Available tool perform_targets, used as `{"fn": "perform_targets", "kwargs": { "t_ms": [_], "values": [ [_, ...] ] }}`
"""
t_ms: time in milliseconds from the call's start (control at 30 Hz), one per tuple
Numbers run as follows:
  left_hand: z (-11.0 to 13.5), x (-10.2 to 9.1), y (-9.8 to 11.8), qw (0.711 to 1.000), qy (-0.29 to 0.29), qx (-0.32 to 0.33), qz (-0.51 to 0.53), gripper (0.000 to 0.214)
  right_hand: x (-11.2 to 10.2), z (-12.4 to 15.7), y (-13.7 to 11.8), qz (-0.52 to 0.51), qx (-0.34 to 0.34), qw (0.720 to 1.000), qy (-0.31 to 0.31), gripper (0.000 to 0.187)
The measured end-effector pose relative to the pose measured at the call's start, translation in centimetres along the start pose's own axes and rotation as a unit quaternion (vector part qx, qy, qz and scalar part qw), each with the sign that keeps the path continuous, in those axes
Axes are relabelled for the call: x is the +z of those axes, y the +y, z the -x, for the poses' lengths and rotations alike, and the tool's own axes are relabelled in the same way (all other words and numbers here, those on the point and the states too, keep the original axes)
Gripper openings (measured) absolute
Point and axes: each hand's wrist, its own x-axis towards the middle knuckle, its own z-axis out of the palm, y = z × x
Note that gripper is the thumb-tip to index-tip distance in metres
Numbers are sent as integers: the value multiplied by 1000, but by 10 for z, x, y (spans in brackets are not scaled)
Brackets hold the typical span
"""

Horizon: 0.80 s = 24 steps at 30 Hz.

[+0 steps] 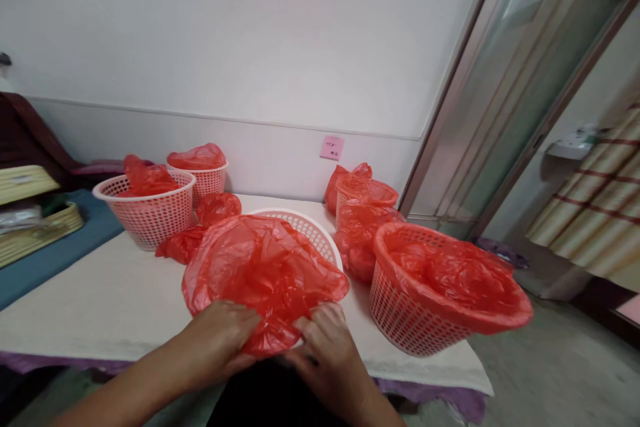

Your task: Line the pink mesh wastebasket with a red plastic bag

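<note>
"What is held, and how?"

"The left hand (225, 328) and right hand (327, 335), both curled nearly closed, grip the near side of the red bag (265, 260) at the middle of the table (85, 307)'s front edge."

"Beyond?"

"The white basket (316, 238), partly covered. Even, gentle pulling from both hands should seat the thin film untorn."

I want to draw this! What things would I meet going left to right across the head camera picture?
Yellow box → front-left perforated plastic basket → middle perforated plastic basket → front-right perforated plastic basket, lined with a red plastic bag → red-striped cream curtain.
</note>
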Motion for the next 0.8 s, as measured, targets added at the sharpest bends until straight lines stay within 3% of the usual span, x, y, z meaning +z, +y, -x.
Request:
{"fn": "perform_targets", "kwargs": {
  "t_ms": [167, 367, 433, 600, 700, 800],
  "values": [
    [-11, 17, -20, 993, 83, 37, -78, 26, -13, 0, 15, 13, 39, 998, 42, 23],
    [-16, 12, -29, 986, 136, 45, -82, 39, -28, -15, 19, -12, 43, 992, 119, 36],
    [-18, 11, -30, 985, 145, 51, -78, 39, -32, -25, 18, -9, 24, 995, 97, 45],
    [-20, 11, -33, 979, 174, 76, -72, 32, -31, -54, 23, 49, 3, 998, -42, 61],
    [-17, 8, -35, 974, 197, 89, -62, 31, -26, -65, 33, 64, 29, 991, -116, 39],
    [-12, 5, -40, 962, 239, 121, -54, 29, -20, -61, 41, 52, 42, 991, -113, 17]
  ]
}}
